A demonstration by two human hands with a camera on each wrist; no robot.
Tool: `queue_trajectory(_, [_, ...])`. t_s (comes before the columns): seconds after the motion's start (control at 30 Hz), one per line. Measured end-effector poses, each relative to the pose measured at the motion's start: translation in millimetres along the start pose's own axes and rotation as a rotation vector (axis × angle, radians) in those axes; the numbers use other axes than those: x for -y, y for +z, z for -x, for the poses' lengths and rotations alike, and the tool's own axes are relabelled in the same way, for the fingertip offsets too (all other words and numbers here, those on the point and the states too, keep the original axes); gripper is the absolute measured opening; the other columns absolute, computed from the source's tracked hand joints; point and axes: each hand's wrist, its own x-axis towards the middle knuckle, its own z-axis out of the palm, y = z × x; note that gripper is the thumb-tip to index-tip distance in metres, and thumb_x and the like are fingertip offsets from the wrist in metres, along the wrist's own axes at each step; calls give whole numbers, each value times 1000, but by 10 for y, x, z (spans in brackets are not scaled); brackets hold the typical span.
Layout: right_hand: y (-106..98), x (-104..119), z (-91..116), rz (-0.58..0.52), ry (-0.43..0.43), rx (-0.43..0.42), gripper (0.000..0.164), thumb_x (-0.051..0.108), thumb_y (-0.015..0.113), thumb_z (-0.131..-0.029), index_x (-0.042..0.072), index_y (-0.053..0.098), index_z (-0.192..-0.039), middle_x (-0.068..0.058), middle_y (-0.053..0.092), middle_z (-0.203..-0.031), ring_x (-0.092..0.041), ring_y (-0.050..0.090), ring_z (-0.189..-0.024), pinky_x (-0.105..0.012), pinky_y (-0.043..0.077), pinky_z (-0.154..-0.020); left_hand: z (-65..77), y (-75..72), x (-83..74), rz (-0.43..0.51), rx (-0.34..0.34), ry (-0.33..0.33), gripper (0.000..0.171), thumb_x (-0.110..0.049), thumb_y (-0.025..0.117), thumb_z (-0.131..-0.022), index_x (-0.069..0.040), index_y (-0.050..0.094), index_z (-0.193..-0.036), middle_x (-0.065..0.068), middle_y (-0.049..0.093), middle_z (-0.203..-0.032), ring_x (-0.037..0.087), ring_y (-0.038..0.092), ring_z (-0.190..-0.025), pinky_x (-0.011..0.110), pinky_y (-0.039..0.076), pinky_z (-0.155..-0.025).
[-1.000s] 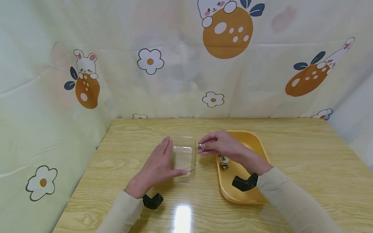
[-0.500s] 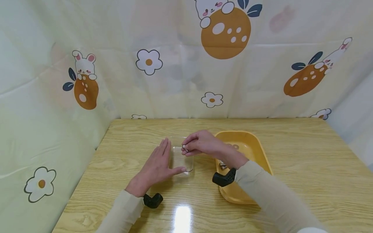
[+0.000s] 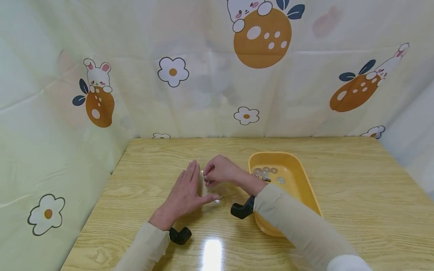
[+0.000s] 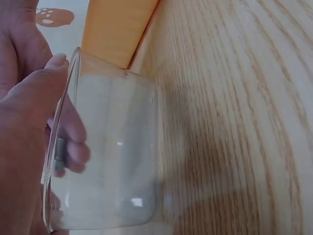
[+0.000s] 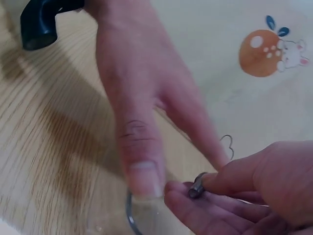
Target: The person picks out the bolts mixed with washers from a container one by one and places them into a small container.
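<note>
My right hand [image 3: 222,169] pinches a small metal bolt [image 5: 196,188] between thumb and fingers. Its fingertips are down in a clear plastic container [image 4: 112,147] standing on the table; through the container wall the left wrist view shows them and the grey metal. The left hand [image 3: 184,192] lies along the container's left side with fingers straight. Its thumb [image 4: 41,88] stretches across at the near rim. Most of the container is covered by the two hands in the head view.
Right of the container sits a yellow-orange tray [image 3: 300,188], partly under the right forearm. In it are several flat metal washers [image 3: 274,170] and a small bolt-like piece [image 3: 266,179]. The wooden table [image 3: 366,188] ends at a patterned curtain [image 3: 203,94] behind.
The right hand has moved left from the tray's edge to over and into the container, carrying the bolt. More of the tray's contents now shows. The left hand has stayed at the container.
</note>
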Motion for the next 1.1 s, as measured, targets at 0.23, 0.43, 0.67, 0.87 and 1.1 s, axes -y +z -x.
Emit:
queue_trajectory(0.23, [65, 12, -66, 381, -43, -7, 7, 4, 69, -89, 2, 76, -90, -1, 70, -75, -9, 59, -66, -20, 51, -61, 11, 12, 9, 16, -17, -2, 116, -75, 57, -84, 3, 12, -157, 19, 6, -166, 31, 8, -155, 50, 18, -125])
queue_trajectory(0.43, [77, 14, -64, 410, -42, -5, 9, 4, 69, -89, 1, 77, -92, -4, 73, -77, -9, 61, -67, -20, 53, -64, 6, 12, 13, 18, -16, 3, 116, -75, 57, -84, 3, 12, -157, 19, 7, -166, 30, 7, -155, 49, 17, -125])
queue_trajectory(0.67, [64, 27, -46, 412, -19, 3, 11, 3, 68, -90, 0, 76, -96, -9, 76, -82, -10, 65, -68, -21, 55, -66, 2, 0, 4, 24, -6, -2, 116, -76, 55, -84, 3, 11, -157, 18, 6, -167, 29, 7, -155, 49, 17, -125])
queue_trajectory(0.87, [24, 30, -5, 319, 7, 17, 13, 0, 66, -91, -3, 73, -101, -11, 76, -83, -18, 72, -74, -23, 58, -67, 3, -6, -9, 21, -13, 2, 116, -75, 56, -84, 3, 12, -157, 20, 8, -166, 30, 8, -155, 50, 18, -125])
queue_trajectory(1.1, [-87, -1, 62, 99, 5, 41, 14, -2, 63, -92, -9, 69, -104, -16, 74, -90, -20, 74, -79, -28, 61, -70, 2, -12, -13, 20, 5, -11, 117, -76, 56, -84, 3, 11, -157, 19, 6, -166, 30, 7, -155, 50, 17, -125])
